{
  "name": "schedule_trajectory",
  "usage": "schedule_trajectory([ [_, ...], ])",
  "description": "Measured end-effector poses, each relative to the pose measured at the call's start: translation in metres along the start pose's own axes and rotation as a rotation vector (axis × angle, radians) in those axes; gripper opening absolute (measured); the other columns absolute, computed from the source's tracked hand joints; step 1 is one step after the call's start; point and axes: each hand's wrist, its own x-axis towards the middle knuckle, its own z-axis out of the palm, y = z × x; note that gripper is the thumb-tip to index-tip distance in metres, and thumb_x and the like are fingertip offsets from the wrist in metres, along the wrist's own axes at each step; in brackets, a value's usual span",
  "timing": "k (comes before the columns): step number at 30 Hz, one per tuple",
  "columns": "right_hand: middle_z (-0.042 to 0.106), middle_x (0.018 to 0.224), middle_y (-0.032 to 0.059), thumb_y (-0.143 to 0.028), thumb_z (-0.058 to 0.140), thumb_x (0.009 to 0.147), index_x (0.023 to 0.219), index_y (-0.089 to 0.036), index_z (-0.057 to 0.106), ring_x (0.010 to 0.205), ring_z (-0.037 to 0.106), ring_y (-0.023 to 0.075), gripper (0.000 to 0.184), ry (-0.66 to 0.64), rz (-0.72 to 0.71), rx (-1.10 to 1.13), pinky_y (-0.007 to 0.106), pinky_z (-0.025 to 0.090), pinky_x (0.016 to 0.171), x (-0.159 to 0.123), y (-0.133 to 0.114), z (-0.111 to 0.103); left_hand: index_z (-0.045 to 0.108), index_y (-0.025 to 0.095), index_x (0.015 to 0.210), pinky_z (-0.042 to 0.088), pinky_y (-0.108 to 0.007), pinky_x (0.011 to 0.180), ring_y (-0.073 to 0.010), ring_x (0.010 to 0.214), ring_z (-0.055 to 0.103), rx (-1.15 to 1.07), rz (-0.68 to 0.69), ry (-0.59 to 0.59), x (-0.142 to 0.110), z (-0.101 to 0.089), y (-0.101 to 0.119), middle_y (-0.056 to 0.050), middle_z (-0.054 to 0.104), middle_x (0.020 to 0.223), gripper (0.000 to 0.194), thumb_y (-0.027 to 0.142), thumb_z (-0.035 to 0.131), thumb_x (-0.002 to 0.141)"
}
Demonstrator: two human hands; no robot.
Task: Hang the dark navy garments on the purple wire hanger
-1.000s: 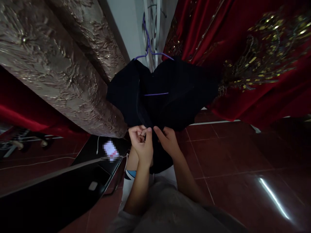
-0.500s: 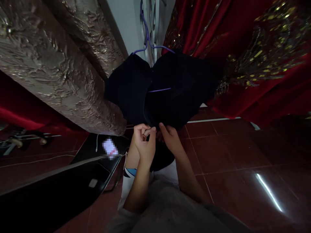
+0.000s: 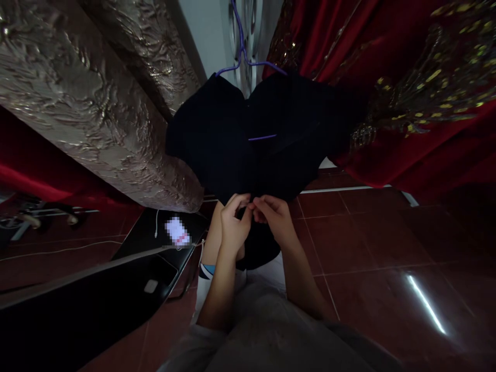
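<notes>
A dark, nearly black garment [image 3: 240, 139] hangs on a purple hanger [image 3: 243, 61] in front of me. My left hand [image 3: 234, 227] and my right hand [image 3: 276, 219] meet at its lower edge, fingertips almost touching. Both hands pinch the dark cloth between thumb and fingers. The exact spot they pinch is lost in the dark fabric. More of the garment drops below my hands towards my lap.
A heavy beige embossed fabric [image 3: 89, 103] hangs at the left. Red cloth with gold sequins [image 3: 406, 88] hangs at the right. A black case with a white cable [image 3: 155, 232] lies on the red tiled floor [image 3: 368, 248] at lower left.
My hands have come closer together at the garment's lower edge, and the right hand's fingers have curled into a pinch. The garment and hanger sit slightly higher in view.
</notes>
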Motion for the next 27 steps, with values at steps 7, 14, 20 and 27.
schedule_trajectory([
  [7,0.046,0.049,-0.0055,-0.045,0.068,0.090,0.077,-0.018,0.069,0.043,0.036,0.0049,0.030,0.059,-0.264,0.106,0.021,0.026,0.044,0.048,-0.079,0.012,0.064,0.018,0.098,0.053,-0.027,0.076,-0.0152,0.083,0.066,0.090,0.012,0.081,0.007,0.018,-0.027,-0.004,0.066,0.088,0.007,0.018,0.062,0.092],
  [14,0.046,0.050,-0.0054,-0.058,0.065,0.093,0.075,-0.019,0.063,0.043,0.038,0.0048,0.043,0.057,-0.458,0.054,0.019,0.028,0.042,0.081,-0.138,0.021,0.062,0.019,0.097,0.055,-0.030,0.081,-0.0164,0.084,0.067,0.180,0.066,-0.150,0.033,0.019,-0.029,-0.003,0.067,0.088,0.005,0.017,0.063,0.091],
  [20,0.043,0.053,-0.0055,-0.049,0.066,0.094,0.071,-0.019,0.058,0.046,0.039,0.0046,0.039,-0.025,-0.412,-0.039,0.017,0.029,0.045,0.079,-0.137,0.023,0.056,0.026,0.136,0.056,-0.034,0.091,-0.0193,0.102,0.068,0.141,0.400,0.071,0.112,-0.002,0.050,-0.008,0.068,0.114,0.034,0.036,0.058,0.103],
  [27,0.045,0.059,-0.0034,-0.045,0.061,0.096,0.072,-0.021,0.055,0.054,0.040,0.0086,0.035,0.127,-0.561,-0.235,0.024,0.029,0.054,0.102,-0.098,0.018,0.065,0.019,0.099,0.052,-0.037,0.093,-0.0227,0.105,0.065,0.415,0.664,0.136,0.159,-0.004,0.087,-0.006,0.064,0.098,0.032,0.049,0.054,0.105],
])
